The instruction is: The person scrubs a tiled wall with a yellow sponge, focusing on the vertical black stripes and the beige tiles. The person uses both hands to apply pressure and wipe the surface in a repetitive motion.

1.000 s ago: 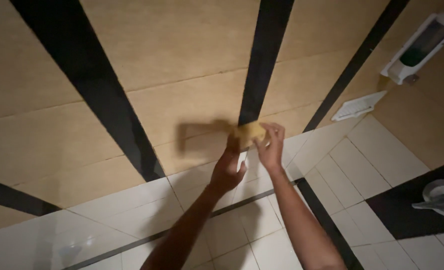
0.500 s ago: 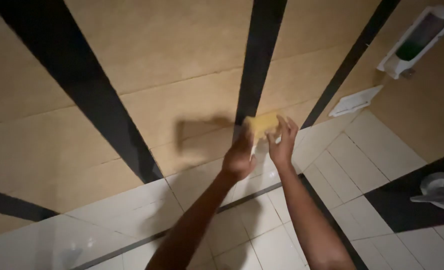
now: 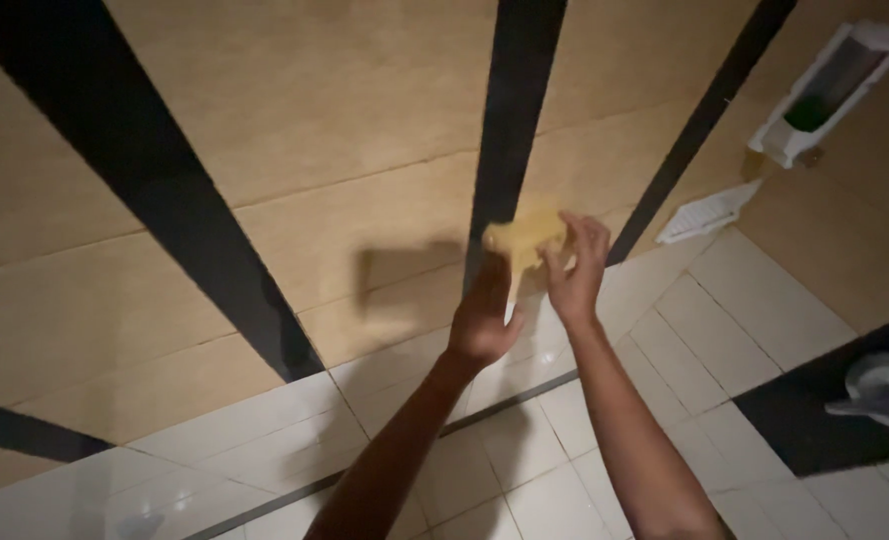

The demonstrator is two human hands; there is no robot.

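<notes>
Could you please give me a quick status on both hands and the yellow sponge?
Left hand and right hand both gripping yellow sponge. Sponge raised before the black wall stripe. Nothing in the way.

There were two hands, the left hand [image 3: 485, 320] and the right hand [image 3: 577, 272], one yellow cloth [image 3: 525, 240], one wall-mounted soap dispenser [image 3: 827, 92], one white soap dish [image 3: 707, 212] and three black wall stripes [image 3: 510, 120].
</notes>
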